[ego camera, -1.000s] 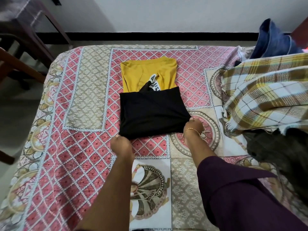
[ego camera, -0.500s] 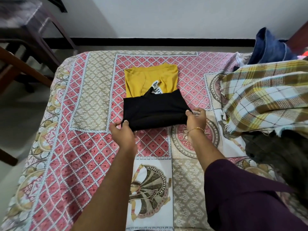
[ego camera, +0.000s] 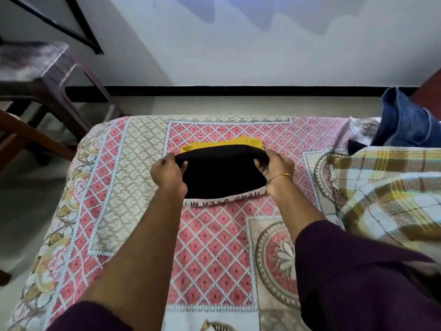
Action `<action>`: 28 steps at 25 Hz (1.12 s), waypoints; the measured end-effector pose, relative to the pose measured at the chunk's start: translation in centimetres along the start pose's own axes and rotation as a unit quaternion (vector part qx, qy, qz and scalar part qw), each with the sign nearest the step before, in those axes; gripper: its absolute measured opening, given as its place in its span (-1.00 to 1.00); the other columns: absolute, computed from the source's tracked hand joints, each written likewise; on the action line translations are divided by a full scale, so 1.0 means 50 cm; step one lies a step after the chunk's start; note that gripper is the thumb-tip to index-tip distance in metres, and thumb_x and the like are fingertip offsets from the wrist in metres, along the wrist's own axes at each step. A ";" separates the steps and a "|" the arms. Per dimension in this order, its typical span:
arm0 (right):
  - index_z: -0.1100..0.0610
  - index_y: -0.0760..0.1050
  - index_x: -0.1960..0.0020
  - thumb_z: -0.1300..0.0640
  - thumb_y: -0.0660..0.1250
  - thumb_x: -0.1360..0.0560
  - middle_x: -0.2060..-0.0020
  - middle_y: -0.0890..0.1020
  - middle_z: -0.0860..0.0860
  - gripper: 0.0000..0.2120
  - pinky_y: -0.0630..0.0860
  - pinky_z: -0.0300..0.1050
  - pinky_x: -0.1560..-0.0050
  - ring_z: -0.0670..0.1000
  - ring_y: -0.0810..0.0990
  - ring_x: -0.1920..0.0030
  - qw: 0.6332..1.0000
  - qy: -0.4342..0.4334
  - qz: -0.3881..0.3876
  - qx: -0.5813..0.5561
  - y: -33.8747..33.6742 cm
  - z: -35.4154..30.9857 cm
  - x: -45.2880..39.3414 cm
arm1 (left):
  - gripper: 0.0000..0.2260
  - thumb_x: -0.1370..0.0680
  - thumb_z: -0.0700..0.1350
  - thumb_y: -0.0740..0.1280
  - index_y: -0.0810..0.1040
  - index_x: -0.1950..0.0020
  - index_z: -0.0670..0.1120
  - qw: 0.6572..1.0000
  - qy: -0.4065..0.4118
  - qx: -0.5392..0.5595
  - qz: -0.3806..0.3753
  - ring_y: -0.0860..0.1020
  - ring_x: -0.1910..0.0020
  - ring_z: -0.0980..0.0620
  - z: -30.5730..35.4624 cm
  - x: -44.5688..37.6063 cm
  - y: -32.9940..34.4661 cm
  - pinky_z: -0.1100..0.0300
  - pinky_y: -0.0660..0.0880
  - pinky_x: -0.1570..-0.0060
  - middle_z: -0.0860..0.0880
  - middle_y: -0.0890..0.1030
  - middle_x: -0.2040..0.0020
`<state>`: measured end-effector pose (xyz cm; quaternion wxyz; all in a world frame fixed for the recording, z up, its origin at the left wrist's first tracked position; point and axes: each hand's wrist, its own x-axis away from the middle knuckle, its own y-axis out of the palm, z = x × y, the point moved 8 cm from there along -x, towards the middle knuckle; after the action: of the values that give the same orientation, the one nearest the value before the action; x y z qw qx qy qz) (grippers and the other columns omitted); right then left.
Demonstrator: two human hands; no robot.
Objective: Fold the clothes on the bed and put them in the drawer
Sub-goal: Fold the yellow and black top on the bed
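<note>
Your bed [ego camera: 210, 247] fills most of the view, spread with a pink, beige and white patterned cover, its far edge facing the wall. Along its right edge a large yellow-and-brown plaid cloth [ego camera: 391, 194] lies rumpled, and at the far right corner a blue denim garment [ego camera: 405, 125] is heaped behind it. Off the bed's far left corner stands a dark plastic stool [ego camera: 47, 75], with a brown wooden chair frame [ego camera: 31, 137] just in front of it. Near the middle of the bed's far edge sits the black garment [ego camera: 222, 175], folded over, its upper fold raised off the bedcover between your hands; a white band with printed lettering shows along its near edge, though the blur makes the letters unreadable. Beneath and behind it lies the yellow garment [ego camera: 248, 143], only a narrow strip of it showing toward the far edge. Your left hand [ego camera: 167, 173] pinches the left end of the black fold, fingers curled round the cloth. Your right hand [ego camera: 276, 168] grips the right end the same way, with a thin gold bracelet [ego camera: 282, 176] at the wrist. Both forearms reach out of dark purple sleeves.
</note>
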<state>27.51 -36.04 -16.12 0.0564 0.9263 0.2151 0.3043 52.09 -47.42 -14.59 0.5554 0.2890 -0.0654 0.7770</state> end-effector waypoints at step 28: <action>0.06 0.43 -0.16 0.37 0.13 -0.53 0.17 0.55 -0.01 -0.69 0.46 -0.24 0.27 -0.06 0.51 0.21 0.987 -0.097 -0.049 0.122 0.022 -0.036 -0.062 | -0.75 -0.26 -0.01 0.39 0.54 0.18 -0.14 0.815 0.365 -0.333 -0.304 0.44 0.36 0.14 0.021 0.094 0.047 0.32 0.32 0.36 0.05 0.51 0.37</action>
<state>24.62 -38.43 -16.09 -0.0215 0.9395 0.2897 0.1814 49.37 -44.87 -10.76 0.8084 -0.2135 -0.0209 0.5482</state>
